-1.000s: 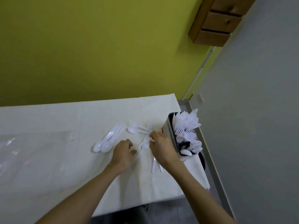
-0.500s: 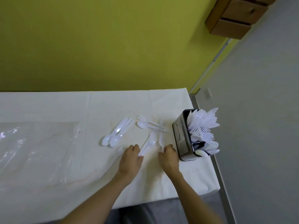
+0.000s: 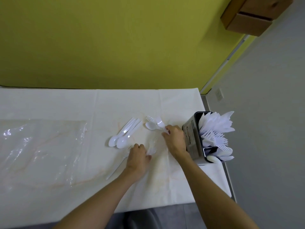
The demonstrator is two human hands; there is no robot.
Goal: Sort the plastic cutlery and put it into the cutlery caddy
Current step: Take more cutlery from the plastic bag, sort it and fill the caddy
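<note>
Now the left hand has its grip closed on the handle ends of forks lying on the counter. The right hand pinches a spoon at its 11 o'clock. The caddy stands just beside it, at 3 o'clock.

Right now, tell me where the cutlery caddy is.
In the head view, the cutlery caddy stands near the right edge of the table, just to the right of the right hand, and is already full of white cutlery.
</note>
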